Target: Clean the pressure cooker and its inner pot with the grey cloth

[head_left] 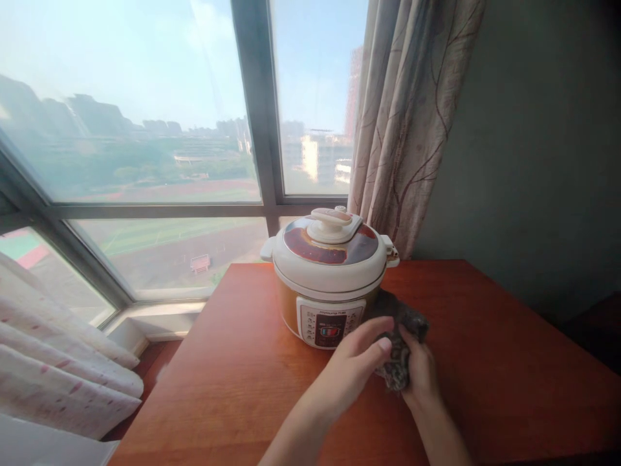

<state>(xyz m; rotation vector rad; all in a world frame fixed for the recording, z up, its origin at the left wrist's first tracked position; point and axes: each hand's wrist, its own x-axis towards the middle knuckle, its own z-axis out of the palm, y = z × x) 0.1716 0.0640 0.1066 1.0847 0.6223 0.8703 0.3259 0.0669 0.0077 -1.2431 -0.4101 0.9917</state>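
A dark, patterned cloth (400, 367) is bunched up just right of the electric pressure cooker, above the wooden table. My right hand (423, 372) is closed on its right side, thumb over the fabric. On the other side, my left hand (356, 359) reaches up to the cloth with thumb and index finger apart; its remaining fingers are hidden. The pressure cooker (330, 278) stands upright with its lid on. It has a white rim, a brown body and a front control panel (330, 323). The lid's brown top carries a white knob handle (331, 223).
The reddish-brown wooden table (218, 388) bears the cooker. Large windows (145, 129) rise behind it, with a patterned curtain (412, 116) to the right and another light curtain (58, 356) at lower left. A dark wall (533, 162) borders the right side.
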